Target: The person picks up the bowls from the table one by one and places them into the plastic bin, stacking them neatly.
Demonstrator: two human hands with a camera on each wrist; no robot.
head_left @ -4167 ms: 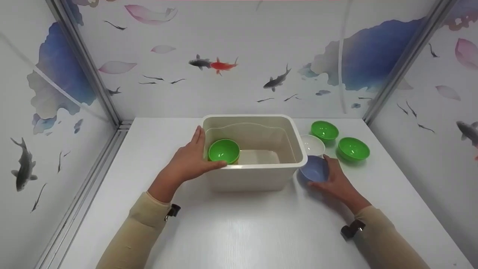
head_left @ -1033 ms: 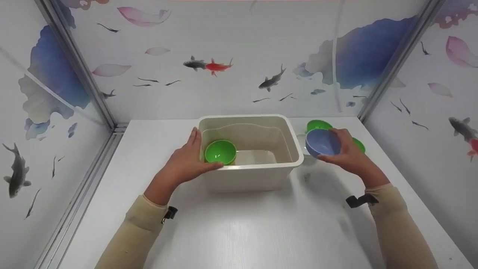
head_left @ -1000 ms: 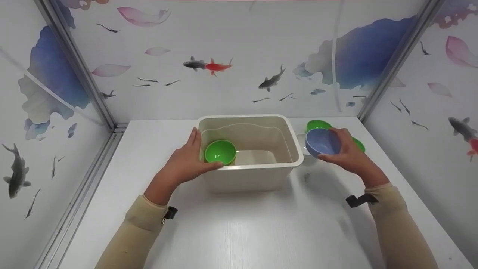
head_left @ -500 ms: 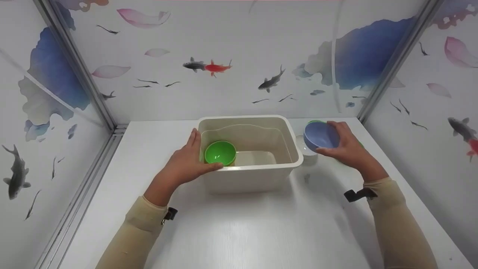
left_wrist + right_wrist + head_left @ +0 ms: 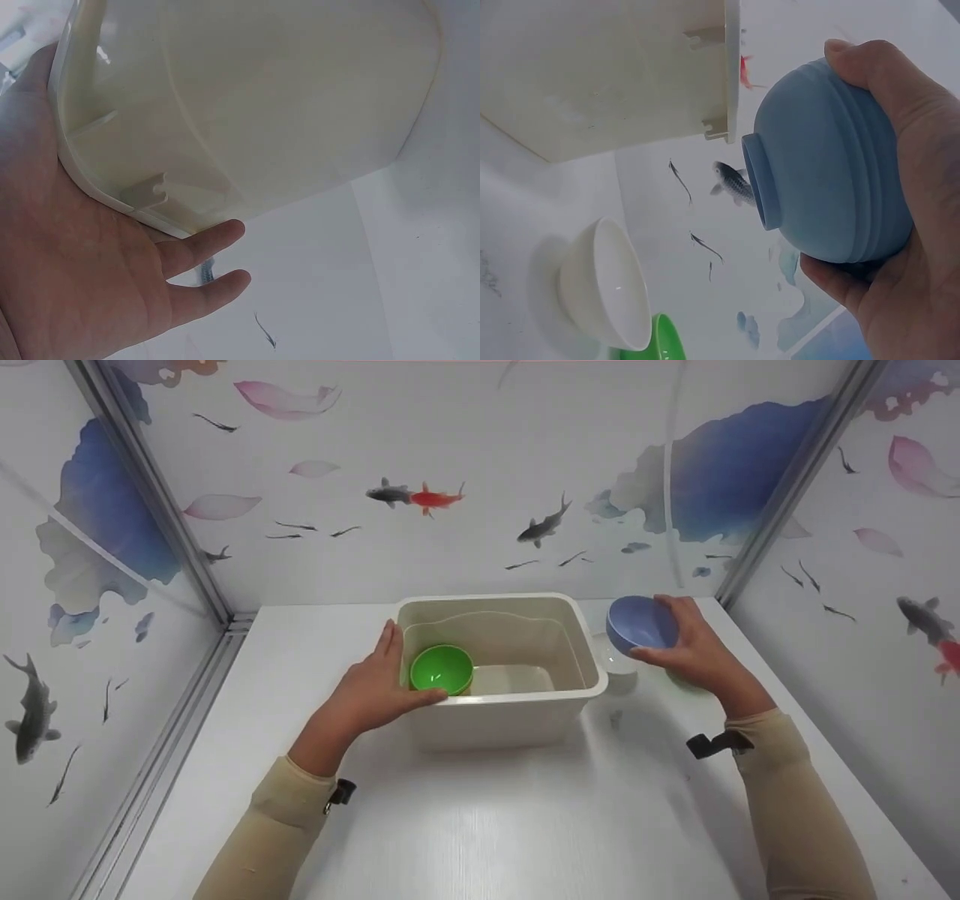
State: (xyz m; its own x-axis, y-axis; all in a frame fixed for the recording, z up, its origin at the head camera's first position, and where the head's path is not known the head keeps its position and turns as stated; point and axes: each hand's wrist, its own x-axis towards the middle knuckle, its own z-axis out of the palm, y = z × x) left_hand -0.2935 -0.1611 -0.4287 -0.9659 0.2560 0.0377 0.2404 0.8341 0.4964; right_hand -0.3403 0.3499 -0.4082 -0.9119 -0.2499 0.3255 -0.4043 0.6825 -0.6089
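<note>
My left hand [image 5: 367, 690] rests on the left front corner of a cream plastic bin [image 5: 495, 727], thumb along the front rim and fingers straight against the side. In the left wrist view, two extended fingers stick out past the bin's rim. Inside the bin, at its left end, sits a green bowl [image 5: 441, 666]. My right hand [image 5: 701, 649] grips a blue bowl [image 5: 637, 624] by its edge, raised off the table to the right of the bin. The right wrist view shows this bowl tipped sideways, its foot ring facing the bin.
A white bowl [image 5: 604, 289] stands on the table beside the bin's right wall. Behind it a green bowl [image 5: 667, 341] shows in part. Walls printed with fish surround the white table [image 5: 480, 825] at the back and sides.
Over the last seconds my right hand has lifted the blue bowl from beside the bin. Lately it moves slightly up and back in view, hiding the green bowls. My left hand stays put.
</note>
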